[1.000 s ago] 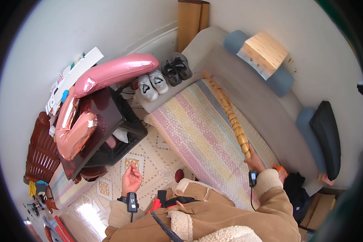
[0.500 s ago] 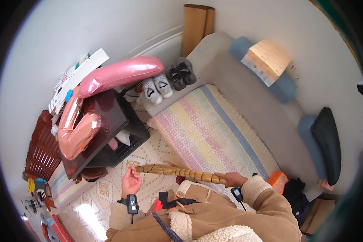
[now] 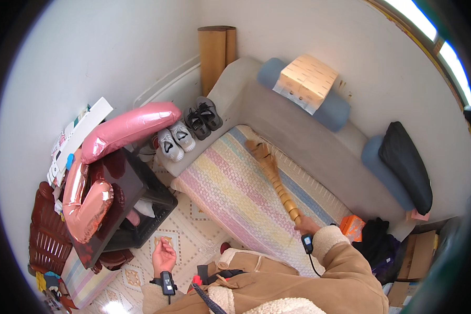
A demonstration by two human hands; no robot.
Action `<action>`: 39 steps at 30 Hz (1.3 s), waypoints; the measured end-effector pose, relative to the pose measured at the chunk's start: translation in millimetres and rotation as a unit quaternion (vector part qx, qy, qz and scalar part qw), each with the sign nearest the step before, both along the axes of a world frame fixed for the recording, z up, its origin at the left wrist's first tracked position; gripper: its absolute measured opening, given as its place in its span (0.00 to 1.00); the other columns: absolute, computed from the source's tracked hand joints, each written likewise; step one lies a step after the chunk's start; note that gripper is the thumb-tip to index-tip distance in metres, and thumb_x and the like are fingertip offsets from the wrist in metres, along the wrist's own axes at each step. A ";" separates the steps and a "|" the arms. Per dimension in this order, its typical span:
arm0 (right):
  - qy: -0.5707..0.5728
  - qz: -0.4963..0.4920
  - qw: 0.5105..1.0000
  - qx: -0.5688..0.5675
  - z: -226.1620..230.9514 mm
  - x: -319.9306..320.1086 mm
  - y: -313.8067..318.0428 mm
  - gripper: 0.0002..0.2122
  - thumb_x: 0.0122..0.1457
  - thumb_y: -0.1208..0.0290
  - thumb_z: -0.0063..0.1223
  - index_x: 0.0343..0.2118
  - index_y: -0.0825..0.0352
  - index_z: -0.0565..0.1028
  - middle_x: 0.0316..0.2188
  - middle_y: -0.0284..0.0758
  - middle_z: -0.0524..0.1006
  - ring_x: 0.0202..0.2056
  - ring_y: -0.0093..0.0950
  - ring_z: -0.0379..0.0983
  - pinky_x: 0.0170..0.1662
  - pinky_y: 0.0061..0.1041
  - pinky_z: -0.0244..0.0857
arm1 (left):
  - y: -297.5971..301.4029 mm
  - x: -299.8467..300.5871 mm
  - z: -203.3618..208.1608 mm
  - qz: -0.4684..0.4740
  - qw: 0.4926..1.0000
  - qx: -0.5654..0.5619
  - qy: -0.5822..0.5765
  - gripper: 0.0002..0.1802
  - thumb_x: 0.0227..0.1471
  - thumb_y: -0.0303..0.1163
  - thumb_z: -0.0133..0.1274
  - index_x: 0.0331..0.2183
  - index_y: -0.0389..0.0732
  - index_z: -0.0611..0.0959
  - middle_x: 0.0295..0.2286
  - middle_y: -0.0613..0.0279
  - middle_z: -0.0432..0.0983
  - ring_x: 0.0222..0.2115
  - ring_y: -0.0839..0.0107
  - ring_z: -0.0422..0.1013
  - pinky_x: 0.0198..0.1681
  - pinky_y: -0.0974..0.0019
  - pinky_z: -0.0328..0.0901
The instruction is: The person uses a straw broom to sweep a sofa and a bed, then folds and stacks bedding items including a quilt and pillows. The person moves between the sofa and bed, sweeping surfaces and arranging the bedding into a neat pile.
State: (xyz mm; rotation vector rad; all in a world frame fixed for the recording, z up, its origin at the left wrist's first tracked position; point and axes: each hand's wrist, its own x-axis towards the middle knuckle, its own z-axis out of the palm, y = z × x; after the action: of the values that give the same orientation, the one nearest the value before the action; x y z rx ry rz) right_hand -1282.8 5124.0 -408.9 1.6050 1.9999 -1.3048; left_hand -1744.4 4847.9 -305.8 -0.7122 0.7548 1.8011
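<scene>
1. My broom [image 3: 276, 180] lies out over the striped cover [image 3: 235, 193] of the sofa [image 3: 293, 125], its frayed brown head pointing away from me, toward the far end of the seat. I can't tell whether the bristles touch the cloth.
2. My right hand [image 3: 307, 226] is closed around the ringed handle at its near end. I judge that this grip leaves nearly the whole length free for reach.
3. The shoes [image 3: 179, 140] and sandals [image 3: 203, 118] stand on the sofa's far arm, which seems to keep them off the seat; the box [image 3: 306, 78] rests on a blue cushion [image 3: 269, 73] along the backrest, likewise clear of it.
4. My right forearm angles forward from the elbow, the sleeve close to the seat's near end, beside the orange box [image 3: 352, 228].
5. My left hand [image 3: 164, 256] has hold of nothing: it's up in front of me over the floor [image 3: 193, 238], palm showing, fingers loosely half curled, well apart from the broom.
</scene>
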 end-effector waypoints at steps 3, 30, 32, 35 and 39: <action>-0.044 0.141 0.987 -0.069 -9.9 -18.3 -34.3 0.35 0.39 0.65 0.54 0.53 0.60 0.54 0.24 0.50 0.74 0.27 0.43 0.72 0.31 0.38 0.65 | 1.7 0.1 0.6 -0.006 1.000 -0.001 0.000 0.07 0.53 0.31 0.46 0.34 0.43 0.77 0.25 0.71 0.75 0.22 0.81 0.69 0.24 0.78 0.63; -0.005 -0.097 0.987 -0.127 38.1 110.8 -134.4 0.42 0.37 0.70 0.57 0.58 0.56 0.48 0.27 0.46 0.72 0.32 0.38 0.71 0.36 0.32 0.63 | 35.6 16.6 -0.4 -0.086 0.996 -0.001 0.022 0.07 0.52 0.30 0.46 0.33 0.41 0.77 0.25 0.69 0.74 0.22 0.80 0.69 0.24 0.78 0.64; -0.005 0.022 0.986 -0.165 48.4 91.5 -151.4 0.42 0.38 0.68 0.56 0.58 0.55 0.46 0.27 0.48 0.73 0.32 0.40 0.71 0.36 0.34 0.63 | 30.6 17.9 -2.1 -0.078 0.997 -0.004 0.015 0.07 0.52 0.30 0.46 0.33 0.42 0.77 0.25 0.68 0.75 0.22 0.80 0.69 0.24 0.78 0.64; -0.010 0.153 0.970 -0.190 66.3 63.9 -146.3 0.40 0.38 0.69 0.53 0.58 0.51 0.49 0.28 0.49 0.73 0.32 0.43 0.70 0.36 0.36 0.63 | 27.1 19.3 -3.6 -0.078 0.997 -0.007 0.018 0.07 0.52 0.29 0.46 0.34 0.42 0.77 0.24 0.68 0.75 0.22 0.79 0.70 0.24 0.78 0.64; 0.002 0.275 0.950 -0.149 85.1 36.3 -117.4 0.39 0.37 0.71 0.52 0.57 0.48 0.51 0.28 0.48 0.73 0.32 0.44 0.70 0.35 0.37 0.63 | 22.7 19.2 -3.0 -0.082 0.996 0.033 0.003 0.08 0.53 0.30 0.46 0.35 0.42 0.77 0.26 0.69 0.75 0.24 0.79 0.69 0.26 0.76 0.64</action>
State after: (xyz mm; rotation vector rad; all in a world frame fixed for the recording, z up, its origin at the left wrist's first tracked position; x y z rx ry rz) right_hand -1246.5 5006.6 -323.8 0.8252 1.9360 -1.2942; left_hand -1725.2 4870.6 -308.8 -0.5844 0.7337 1.6710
